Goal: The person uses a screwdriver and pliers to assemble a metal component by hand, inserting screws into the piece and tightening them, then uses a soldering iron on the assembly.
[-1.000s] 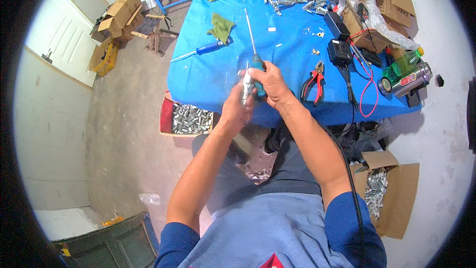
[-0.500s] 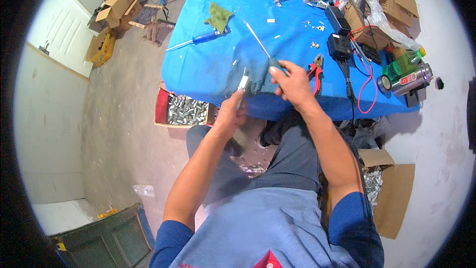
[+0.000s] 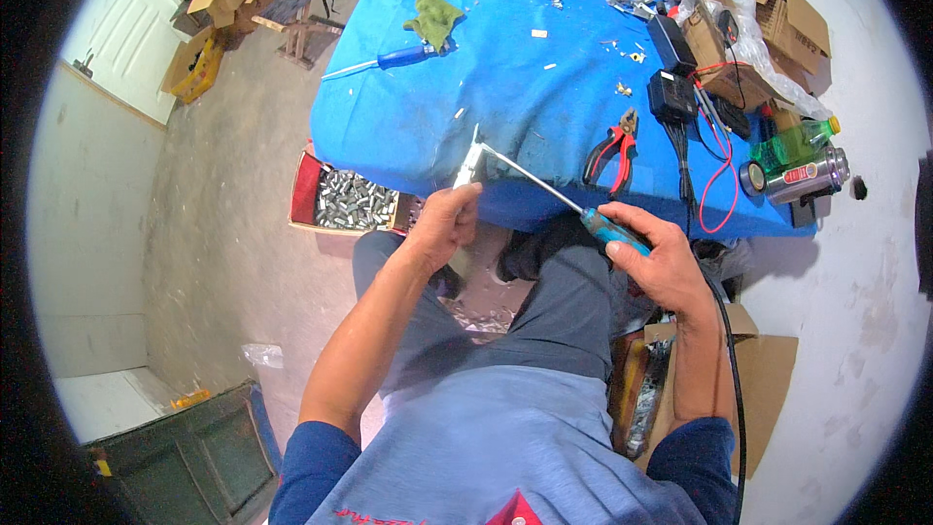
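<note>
My left hand (image 3: 452, 219) has thumb and fingers pinched together on the lower end of a slim silvery piece (image 3: 468, 167), its top tilted slightly right, by the near edge of the blue cloth (image 3: 389, 131); my right hand (image 3: 666, 261) has its fingers wrapped round the teal handle of a screwdriver (image 3: 597, 223), shaft slanting up and left; its tip is at the piece's upper end (touching or just beside, I cannot tell); red-handled pliers (image 3: 625, 139) lie beyond my right hand; a blue-handled screwdriver (image 3: 406, 56) lies farther off, leftward.
</note>
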The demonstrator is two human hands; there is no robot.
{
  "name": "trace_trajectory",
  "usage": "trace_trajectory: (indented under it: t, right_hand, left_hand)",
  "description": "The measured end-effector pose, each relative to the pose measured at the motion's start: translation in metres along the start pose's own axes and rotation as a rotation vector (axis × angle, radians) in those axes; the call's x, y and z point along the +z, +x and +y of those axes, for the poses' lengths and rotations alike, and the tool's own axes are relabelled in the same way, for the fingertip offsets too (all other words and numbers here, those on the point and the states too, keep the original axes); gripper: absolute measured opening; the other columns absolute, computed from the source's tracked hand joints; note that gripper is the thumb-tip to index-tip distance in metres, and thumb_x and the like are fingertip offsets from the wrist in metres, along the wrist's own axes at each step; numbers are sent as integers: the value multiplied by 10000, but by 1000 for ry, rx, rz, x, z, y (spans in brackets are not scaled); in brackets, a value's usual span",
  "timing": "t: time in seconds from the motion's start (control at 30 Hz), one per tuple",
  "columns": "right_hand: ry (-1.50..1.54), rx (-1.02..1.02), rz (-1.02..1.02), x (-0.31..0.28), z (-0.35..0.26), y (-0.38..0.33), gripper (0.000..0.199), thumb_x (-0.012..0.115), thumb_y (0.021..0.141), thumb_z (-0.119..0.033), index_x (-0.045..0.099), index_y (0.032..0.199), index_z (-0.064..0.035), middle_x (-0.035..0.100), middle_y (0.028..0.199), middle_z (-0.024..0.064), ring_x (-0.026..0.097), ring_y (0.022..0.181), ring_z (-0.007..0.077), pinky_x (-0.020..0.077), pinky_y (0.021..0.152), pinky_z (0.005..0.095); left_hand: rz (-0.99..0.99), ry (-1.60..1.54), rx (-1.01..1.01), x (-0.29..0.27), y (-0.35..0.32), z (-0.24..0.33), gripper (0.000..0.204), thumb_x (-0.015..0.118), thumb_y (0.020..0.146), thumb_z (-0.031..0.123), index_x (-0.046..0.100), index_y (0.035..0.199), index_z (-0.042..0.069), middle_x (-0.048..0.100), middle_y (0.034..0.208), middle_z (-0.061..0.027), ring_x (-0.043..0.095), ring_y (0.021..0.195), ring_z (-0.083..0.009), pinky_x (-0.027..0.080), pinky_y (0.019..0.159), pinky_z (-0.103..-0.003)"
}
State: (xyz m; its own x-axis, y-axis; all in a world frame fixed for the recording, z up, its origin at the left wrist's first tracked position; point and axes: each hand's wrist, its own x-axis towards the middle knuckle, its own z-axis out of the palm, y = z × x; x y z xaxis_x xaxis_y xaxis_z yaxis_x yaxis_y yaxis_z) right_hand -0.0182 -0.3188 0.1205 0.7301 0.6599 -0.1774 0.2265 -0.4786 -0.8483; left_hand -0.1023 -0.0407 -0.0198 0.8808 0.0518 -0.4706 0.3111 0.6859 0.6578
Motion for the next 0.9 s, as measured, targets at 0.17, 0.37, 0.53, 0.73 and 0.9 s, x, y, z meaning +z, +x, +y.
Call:
trace_trajectory:
  t: [0.17,0.37,0.53,0.73,0.9]
  right_hand:
    - [14,16,-78,-8,-9,-7,397,651,834,-114,619,1219,-21,701,1082,126,648,964,154,491,862,296]
    - [-14,51,-94,-3,-13,-2,353,648,839,-102,651,1184,-27,712,1034,111,626,871,102,495,777,267]
    - [-30,66,-88,-2,-15,-2,343,643,841,-112,660,1174,-30,720,985,111,616,797,89,498,714,267]
    - [-108,53,-67,-1,-28,1,332,634,851,-99,659,1171,-15,715,960,108,627,777,100,510,710,272]
    - [-207,-86,-74,-2,-29,8,307,623,875,-72,650,1166,22,715,1051,86,642,955,131,500,853,283]
  left_hand:
    - [63,33,-13,4,-5,4,320,648,900,314,438,702,178,334,591,85,272,449,-55,192,422,-248]
    - [91,59,-13,3,-3,4,344,620,929,300,404,691,177,318,559,83,272,411,-53,198,387,-243]
    - [87,98,8,2,-4,1,336,620,929,296,400,705,178,327,560,83,287,409,-49,201,378,-243]
    - [154,240,54,5,-1,-2,332,608,934,301,404,706,172,346,561,80,303,412,-49,211,378,-243]
    - [196,303,59,6,0,-2,317,589,933,291,406,705,169,350,560,76,298,415,-54,211,380,-247]
